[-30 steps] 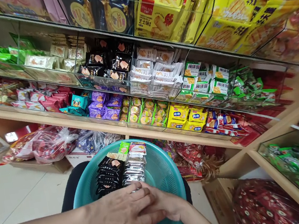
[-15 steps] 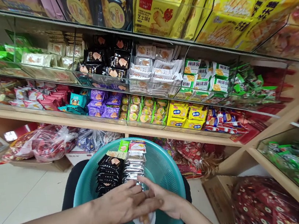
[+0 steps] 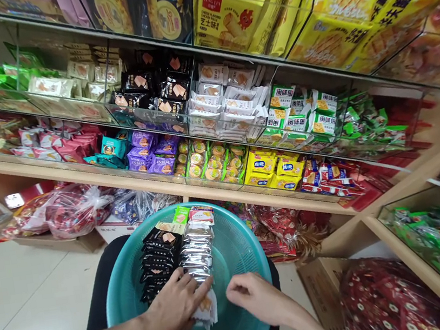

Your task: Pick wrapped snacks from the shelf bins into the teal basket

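Note:
A teal plastic basket (image 3: pixel 240 227) rests on my lap. Inside it, black snack packets (image 3: pixel 157 258) form a stack at the left, and silver-white packets (image 3: pixel 195 247) form a row beside them. My left hand (image 3: pixel 178 304) lies over the near end of the packets, fingers apart, its fingertips touching a white packet (image 3: pixel 207 310). To the right of that row, my right hand (image 3: pixel 257 296) hovers inside the basket with its fingers curled together; nothing shows in it. Green (image 3: pixel 181 214) and pink-white (image 3: pixel 202 215) packets lie at the basket's far end.
Glass-fronted shelves (image 3: pixel 148 121) of packed snacks stretch across the view. Bagged goods (image 3: pixel 74 210) sit in a carton at the left under the shelf. A cardboard box (image 3: pixel 324 295) and a large red bag (image 3: pixel 381 295) stand at the right.
My right hand has moved right, away from the packets, and its fingers have curled. My left hand has shifted slightly left, and the white packet has moved up against the row.

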A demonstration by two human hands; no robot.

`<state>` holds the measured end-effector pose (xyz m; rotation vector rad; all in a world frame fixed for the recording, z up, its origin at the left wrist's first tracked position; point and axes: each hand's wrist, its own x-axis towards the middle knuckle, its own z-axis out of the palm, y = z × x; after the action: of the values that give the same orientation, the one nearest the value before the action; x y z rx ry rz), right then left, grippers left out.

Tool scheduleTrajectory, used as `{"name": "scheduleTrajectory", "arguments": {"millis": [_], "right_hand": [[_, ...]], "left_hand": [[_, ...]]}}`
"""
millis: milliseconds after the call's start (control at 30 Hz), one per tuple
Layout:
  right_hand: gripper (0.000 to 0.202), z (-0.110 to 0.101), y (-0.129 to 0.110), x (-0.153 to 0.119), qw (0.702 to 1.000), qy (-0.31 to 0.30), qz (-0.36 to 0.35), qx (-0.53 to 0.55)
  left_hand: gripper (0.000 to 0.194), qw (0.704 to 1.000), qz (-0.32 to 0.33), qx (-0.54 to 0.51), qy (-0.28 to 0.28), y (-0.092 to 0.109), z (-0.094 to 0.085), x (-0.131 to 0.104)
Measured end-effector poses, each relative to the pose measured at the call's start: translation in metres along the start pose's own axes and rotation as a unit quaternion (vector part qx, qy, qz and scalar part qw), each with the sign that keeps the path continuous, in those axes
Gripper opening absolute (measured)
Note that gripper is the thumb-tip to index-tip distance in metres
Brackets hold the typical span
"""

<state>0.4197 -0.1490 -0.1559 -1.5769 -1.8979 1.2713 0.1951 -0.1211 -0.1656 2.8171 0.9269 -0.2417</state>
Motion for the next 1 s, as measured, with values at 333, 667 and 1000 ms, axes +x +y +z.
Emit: {"name": "scheduleTrajectory", "arguments": {"millis": [333, 667, 1000], "right_hand": [[0.018, 0.033, -0.03, 0.004, 0.973, -0.177, -0.058, -0.139], [0.032, 0.044, -0.025, 0.01, 0.939, -0.261, -0.043, -0.221], [0.039, 0.048, -0.019, 0.017, 0.951, -0.224, -0.028, -0.212]], "left_hand": [[0.072, 0.999, -0.015, 0.032, -0.009, 0.001, 0.006, 0.007], [0.053, 0.998, -0.008, 0.054, 0.02, -0.003, 0.022, 0.01], [0.035, 0.969, 0.006, 0.174, 0.176, -0.008, 0.037, 0.006]]}}
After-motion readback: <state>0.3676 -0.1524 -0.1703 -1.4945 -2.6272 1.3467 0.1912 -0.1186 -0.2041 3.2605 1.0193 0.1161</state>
